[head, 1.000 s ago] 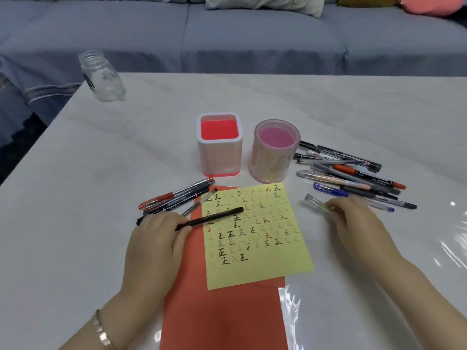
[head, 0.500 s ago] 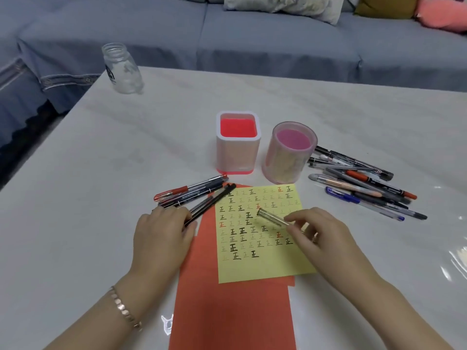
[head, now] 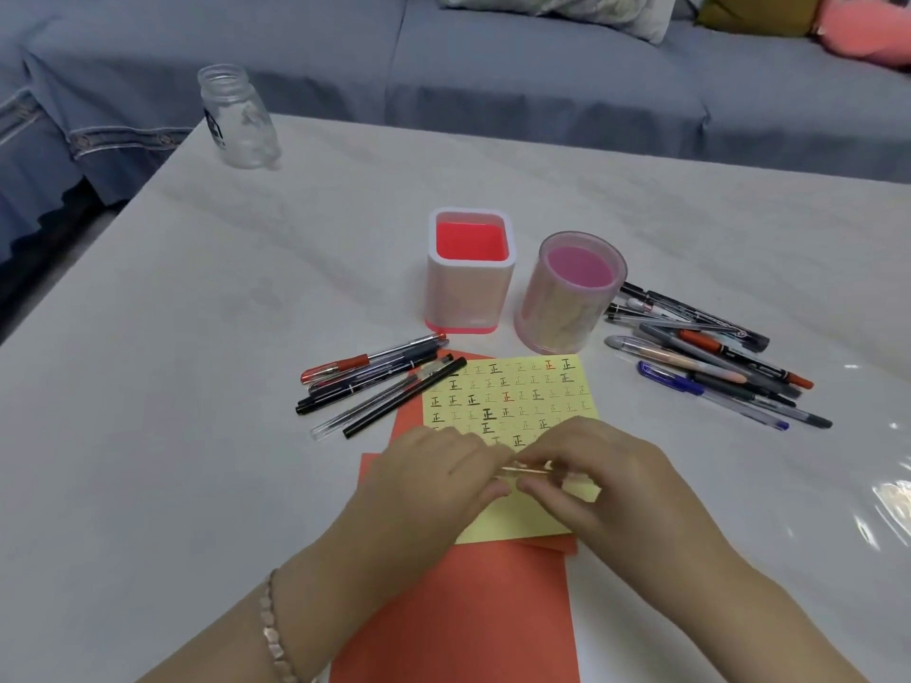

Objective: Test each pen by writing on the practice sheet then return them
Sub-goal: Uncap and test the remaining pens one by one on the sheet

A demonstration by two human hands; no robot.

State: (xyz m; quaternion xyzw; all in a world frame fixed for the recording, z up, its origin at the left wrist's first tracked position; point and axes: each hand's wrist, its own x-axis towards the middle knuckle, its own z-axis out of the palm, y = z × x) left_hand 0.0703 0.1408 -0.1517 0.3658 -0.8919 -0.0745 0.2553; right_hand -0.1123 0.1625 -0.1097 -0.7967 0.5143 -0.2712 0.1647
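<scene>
A yellow practice sheet point(head: 512, 386) with rows of written characters lies on red paper point(head: 458, 613). Over its lower half my left hand point(head: 434, 480) and my right hand point(head: 606, 480) meet, both pinching a clear-barrelled pen point(head: 525, 469) held level between their fingertips; most of the pen is hidden by the fingers. A group of several pens point(head: 374, 382) lies left of the sheet. Another pile of several pens point(head: 710, 357) lies at the right.
A square red-and-white pen holder point(head: 471, 273) and a round pink pen holder point(head: 572, 293) stand behind the sheet. A clear glass jar point(head: 236, 115) stands at the table's far left corner. A blue-grey sofa point(head: 493, 66) runs behind the table.
My left hand let go of the black pen, now lying in the left group, and moved right. My right hand carried the clear pen from the right pile over the sheet, where both hands hold it.
</scene>
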